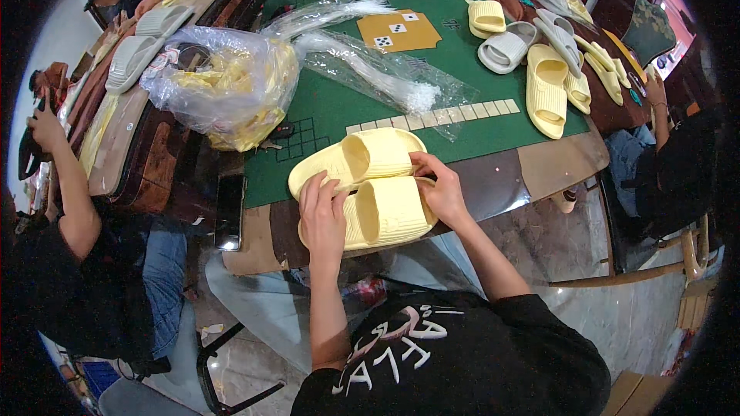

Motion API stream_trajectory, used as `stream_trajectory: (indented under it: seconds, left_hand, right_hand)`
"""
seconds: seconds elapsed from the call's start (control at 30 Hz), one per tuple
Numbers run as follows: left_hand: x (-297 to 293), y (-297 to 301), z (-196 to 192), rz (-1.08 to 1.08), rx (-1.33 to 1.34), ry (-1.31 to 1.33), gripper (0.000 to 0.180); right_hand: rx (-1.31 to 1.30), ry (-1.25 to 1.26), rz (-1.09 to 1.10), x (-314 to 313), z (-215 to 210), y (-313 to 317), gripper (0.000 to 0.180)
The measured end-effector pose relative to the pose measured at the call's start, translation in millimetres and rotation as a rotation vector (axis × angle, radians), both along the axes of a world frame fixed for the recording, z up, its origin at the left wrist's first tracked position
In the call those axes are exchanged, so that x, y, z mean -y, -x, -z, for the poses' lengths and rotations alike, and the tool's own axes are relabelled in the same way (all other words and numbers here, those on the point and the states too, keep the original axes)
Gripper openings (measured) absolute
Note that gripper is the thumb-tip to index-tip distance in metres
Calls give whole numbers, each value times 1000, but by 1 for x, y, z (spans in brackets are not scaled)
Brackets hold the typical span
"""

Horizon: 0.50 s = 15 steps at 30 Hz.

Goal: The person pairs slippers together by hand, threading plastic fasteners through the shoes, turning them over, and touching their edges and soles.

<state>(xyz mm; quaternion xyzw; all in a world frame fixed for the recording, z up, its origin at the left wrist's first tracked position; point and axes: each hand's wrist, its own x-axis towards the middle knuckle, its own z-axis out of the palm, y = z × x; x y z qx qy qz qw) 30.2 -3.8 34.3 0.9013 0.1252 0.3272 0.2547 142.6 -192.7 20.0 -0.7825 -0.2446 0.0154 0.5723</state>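
Green felt-topped table point(339, 112) with brown border, set on a pale marbled floor point(617, 308); other people seated around its edges. Large crumpled clear plastic bag point(223, 81) of yellow goods at left, long clear sleeves point(385, 77) across the middle. Loose pale yellow and white slides point(543, 69) scattered at far right. At near edge, 2 pale yellow slides point(370, 185) lying side by side. Left hand point(322, 216) fingers curled on the nearer slide's toe end; right hand point(441, 189) fingers gripping between both.

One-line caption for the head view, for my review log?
Both hands, left hand and right hand, hold a pair of yellow slides at the green table edge.
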Motion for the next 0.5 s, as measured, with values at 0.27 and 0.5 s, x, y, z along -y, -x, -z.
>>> stream_trajectory:
  seconds: [0.27, 0.5]
  left_hand:
    - [3, 2, -5, 8, 1, 56, 13]
    - [-1, 4, -2, 15, 18, 146, 11]
  right_hand:
    - [11, -60, -6, 0, -1, 0, 47]
    - [77, -52, 8, 1, -1, 1, 47]
